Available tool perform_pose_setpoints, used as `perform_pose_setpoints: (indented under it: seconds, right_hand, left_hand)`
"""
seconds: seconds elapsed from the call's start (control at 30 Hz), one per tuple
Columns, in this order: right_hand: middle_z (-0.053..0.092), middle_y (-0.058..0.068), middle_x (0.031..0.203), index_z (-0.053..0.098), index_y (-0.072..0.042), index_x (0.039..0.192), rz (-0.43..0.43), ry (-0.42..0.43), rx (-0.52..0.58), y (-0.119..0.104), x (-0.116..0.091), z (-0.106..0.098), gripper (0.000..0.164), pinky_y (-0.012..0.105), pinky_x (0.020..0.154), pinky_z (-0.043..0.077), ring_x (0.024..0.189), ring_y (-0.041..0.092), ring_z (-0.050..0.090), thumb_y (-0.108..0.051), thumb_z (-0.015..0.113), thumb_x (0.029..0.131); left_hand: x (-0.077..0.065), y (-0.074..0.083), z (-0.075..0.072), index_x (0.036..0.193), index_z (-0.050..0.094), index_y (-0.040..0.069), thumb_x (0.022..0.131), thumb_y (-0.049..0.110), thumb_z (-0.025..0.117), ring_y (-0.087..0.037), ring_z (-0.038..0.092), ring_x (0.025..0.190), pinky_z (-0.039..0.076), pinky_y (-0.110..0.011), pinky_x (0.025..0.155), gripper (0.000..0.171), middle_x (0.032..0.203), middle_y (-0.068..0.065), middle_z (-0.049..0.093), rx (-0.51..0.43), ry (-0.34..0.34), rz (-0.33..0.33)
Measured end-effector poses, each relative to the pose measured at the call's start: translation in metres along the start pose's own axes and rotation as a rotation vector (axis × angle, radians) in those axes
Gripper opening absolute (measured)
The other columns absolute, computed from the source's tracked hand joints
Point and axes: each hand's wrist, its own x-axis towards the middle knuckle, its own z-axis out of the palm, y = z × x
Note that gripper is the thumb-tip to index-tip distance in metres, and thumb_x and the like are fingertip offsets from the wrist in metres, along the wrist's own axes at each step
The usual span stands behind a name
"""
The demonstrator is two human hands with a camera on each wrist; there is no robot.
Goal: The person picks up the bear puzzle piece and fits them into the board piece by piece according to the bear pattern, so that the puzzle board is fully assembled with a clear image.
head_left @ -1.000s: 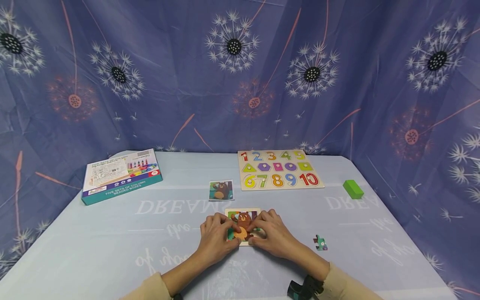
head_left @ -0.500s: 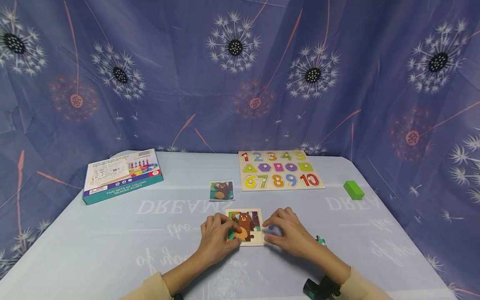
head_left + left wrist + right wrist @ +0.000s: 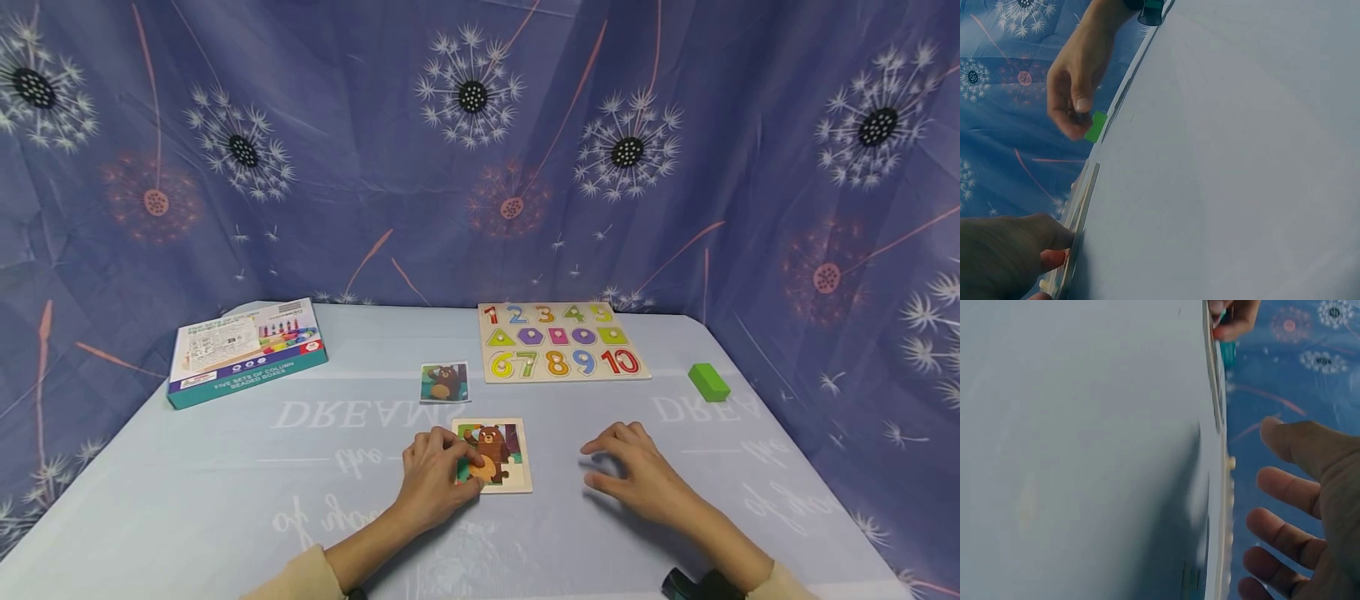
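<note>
A square wooden jigsaw puzzle (image 3: 492, 443) with a brown bear picture lies flat at the middle front of the table; bare wood shows at its lower right. My left hand (image 3: 438, 471) holds it by its left side, index finger on the picture and thumb at the front edge. To the right, apart from the board, my right hand (image 3: 637, 471) hovers over the cloth with fingers loosely spread and nothing in them. In the right wrist view a small teal puzzle piece (image 3: 1191, 578) lies edge-on on the table; the right hand hides it in the head view.
Behind the puzzle lies a bear picture card (image 3: 444, 382). A number and shape board (image 3: 561, 343) is at the back, a green block (image 3: 708, 382) at the right. On the left sits a beaded boxes carton (image 3: 247, 354). A dandelion curtain (image 3: 360, 150) hangs behind the table.
My right hand has let go of the puzzle's right side and moved right, over the loose piece, uncovering the board's lower right corner. The left hand stays where it was.
</note>
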Motion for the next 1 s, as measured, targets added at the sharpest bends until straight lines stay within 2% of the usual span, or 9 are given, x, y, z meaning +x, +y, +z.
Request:
perform_pose_setpoints:
  seconds: [0.27, 0.47, 0.7, 0.87, 1.0]
  right_hand:
    - [0.057, -0.013, 0.097, 0.068, -0.026, 0.102, -0.016, 0.036, -0.018, 0.026, -0.023, -0.015, 0.032, 0.026, 0.076, 0.04, 0.09, -0.001, 0.037, -0.031, 0.079, 0.072]
    - [0.057, -0.014, 0.098, 0.067, -0.026, 0.103, -0.047, 0.05, -0.039, 0.039, -0.037, -0.023, 0.037, 0.019, 0.079, 0.035, 0.092, -0.002, 0.037, -0.03, 0.081, 0.069]
    - [0.055, -0.018, 0.098, 0.065, -0.03, 0.104, -0.01, 0.025, -0.043, 0.047, -0.051, -0.027, 0.038, 0.019, 0.078, 0.038, 0.09, 0.0, 0.038, -0.033, 0.08, 0.07]
    - [0.055, -0.018, 0.096, 0.066, -0.03, 0.103, -0.039, 0.053, -0.039, 0.052, -0.057, -0.026, 0.036, 0.014, 0.078, 0.033, 0.088, 0.0, 0.038, -0.032, 0.08, 0.07]
    - [0.054, -0.018, 0.096, 0.066, -0.03, 0.102, -0.038, 0.064, -0.043, 0.054, -0.058, -0.025, 0.035, 0.014, 0.077, 0.033, 0.088, 0.0, 0.038, -0.029, 0.081, 0.07]
  left_hand:
    - [-0.001, 0.0, 0.0, 0.08, 0.067, 0.025, 0.069, 0.025, 0.073, -0.021, 0.036, 0.098, 0.023, -0.052, 0.091, 0.013, 0.099, 0.002, 0.047, -0.003, -0.007, -0.002]
    - [0.0, -0.001, 0.0, 0.079, 0.066, 0.026, 0.069, 0.025, 0.072, -0.021, 0.036, 0.098, 0.023, -0.052, 0.091, 0.012, 0.099, 0.002, 0.047, 0.002, -0.009, -0.002]
    - [0.0, 0.0, 0.0, 0.079, 0.066, 0.026, 0.069, 0.025, 0.072, -0.021, 0.036, 0.098, 0.023, -0.051, 0.091, 0.012, 0.099, 0.003, 0.047, -0.001, -0.012, -0.007]
    - [-0.001, -0.001, 0.0, 0.079, 0.066, 0.026, 0.068, 0.025, 0.072, -0.02, 0.036, 0.097, 0.023, -0.051, 0.091, 0.012, 0.099, 0.003, 0.047, 0.002, -0.007, -0.005]
    - [-0.001, -0.001, 0.0, 0.079, 0.066, 0.027, 0.068, 0.026, 0.072, -0.02, 0.036, 0.098, 0.023, -0.052, 0.092, 0.012, 0.099, 0.002, 0.047, 0.002, -0.01, -0.008]
